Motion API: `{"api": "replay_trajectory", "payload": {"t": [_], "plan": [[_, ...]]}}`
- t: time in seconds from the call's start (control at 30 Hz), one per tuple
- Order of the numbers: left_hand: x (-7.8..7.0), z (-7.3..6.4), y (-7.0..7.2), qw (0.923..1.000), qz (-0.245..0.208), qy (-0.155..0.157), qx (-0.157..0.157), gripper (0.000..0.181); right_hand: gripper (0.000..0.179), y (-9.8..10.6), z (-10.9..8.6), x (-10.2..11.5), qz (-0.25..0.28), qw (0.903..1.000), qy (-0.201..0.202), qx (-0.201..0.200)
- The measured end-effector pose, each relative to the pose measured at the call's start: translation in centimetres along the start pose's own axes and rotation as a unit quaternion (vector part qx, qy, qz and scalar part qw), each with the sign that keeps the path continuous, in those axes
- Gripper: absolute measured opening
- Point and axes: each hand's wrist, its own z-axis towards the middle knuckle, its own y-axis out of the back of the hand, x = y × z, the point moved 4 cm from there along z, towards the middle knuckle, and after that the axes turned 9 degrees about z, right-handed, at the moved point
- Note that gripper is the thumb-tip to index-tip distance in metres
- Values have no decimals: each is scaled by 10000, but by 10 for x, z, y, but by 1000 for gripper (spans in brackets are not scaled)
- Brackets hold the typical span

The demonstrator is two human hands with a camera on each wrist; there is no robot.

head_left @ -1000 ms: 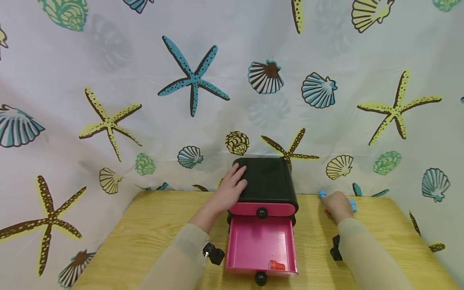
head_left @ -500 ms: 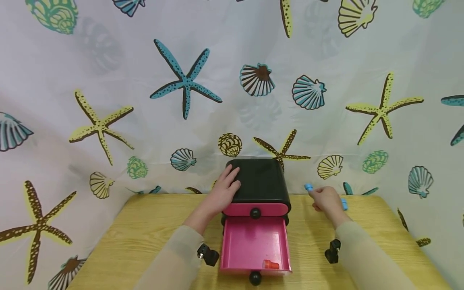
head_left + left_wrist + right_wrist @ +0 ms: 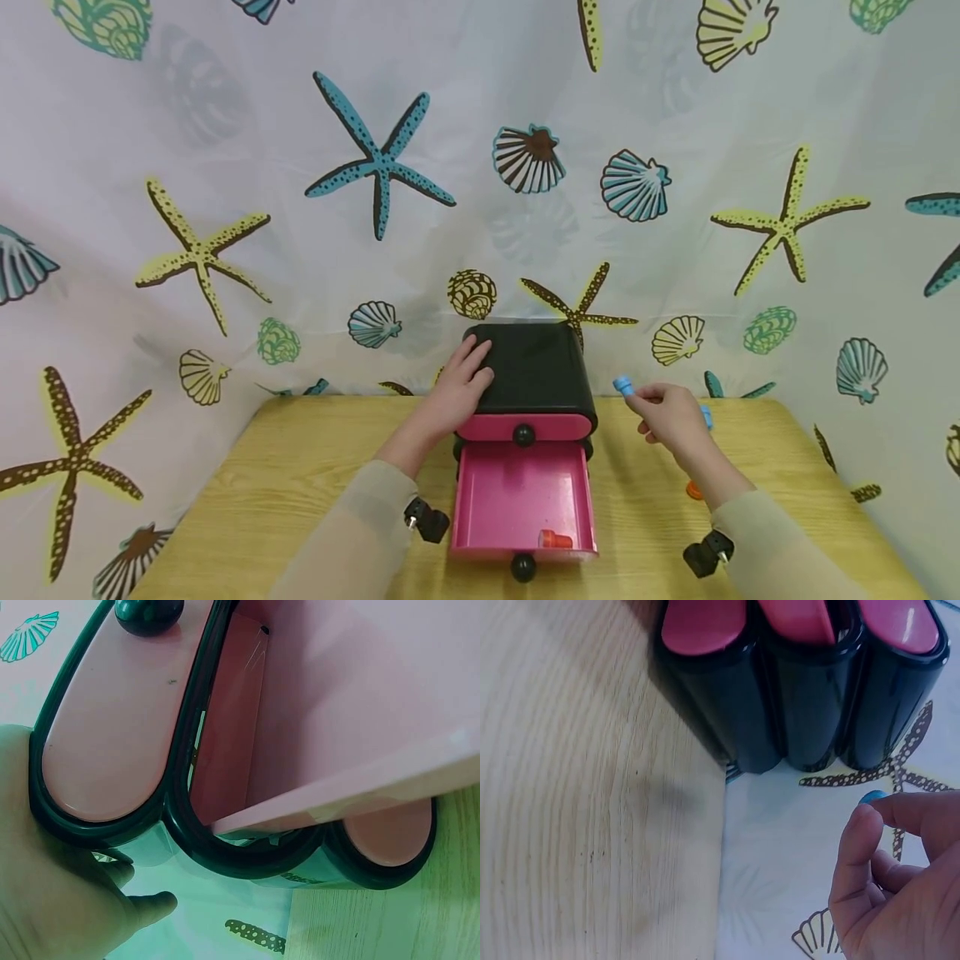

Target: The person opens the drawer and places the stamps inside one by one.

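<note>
A black mini drawer cabinet (image 3: 536,367) stands on the table, its lower pink drawer (image 3: 517,492) pulled out. My left hand (image 3: 457,392) rests on the cabinet's top left side, fingers spread along it. In the left wrist view that hand (image 3: 60,892) lies against the black casing. To the cabinet's right, my right hand (image 3: 671,417) pinches a small blue plastic piece (image 3: 622,385) with a wide round end, between thumb and forefinger. Mostly hidden by the fingers, the blue piece (image 3: 873,796) shows only its tip in the right wrist view. A red piece (image 3: 555,540) lies inside the drawer.
Behind my right hand a second blue piece (image 3: 707,417) shows on the table (image 3: 315,467). An orange piece (image 3: 694,490) peeks out beside the right forearm. A curtain (image 3: 420,267) printed with shells and starfish hangs close behind the cabinet.
My right hand has lifted the blue piece and moved left toward the cabinet, uncovering the orange piece. The left hand stays on the cabinet. The head view has shifted slightly.
</note>
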Motion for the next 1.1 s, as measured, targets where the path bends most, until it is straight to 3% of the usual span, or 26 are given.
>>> {"api": "replay_trajectory", "payload": {"t": [0.27, 0.53, 0.83, 1.1], "plan": [[4, 4, 0, 10000, 3, -17, 21, 65, 38, 0, -25, 10, 228, 9995, 220, 55], [-3, -2, 2, 9999, -63, -115, -55, 65, 36, -3, -53, 24, 298, 9989, 347, 82], [-11, -6, 4, 9999, -73, -76, -98, 64, 38, -5, -79, 31, 146, 9997, 167, 99], [-8, -4, 3, 9999, -32, -82, -141, 63, 31, -15, -101, 33, -88, 9994, 222, 241]]}}
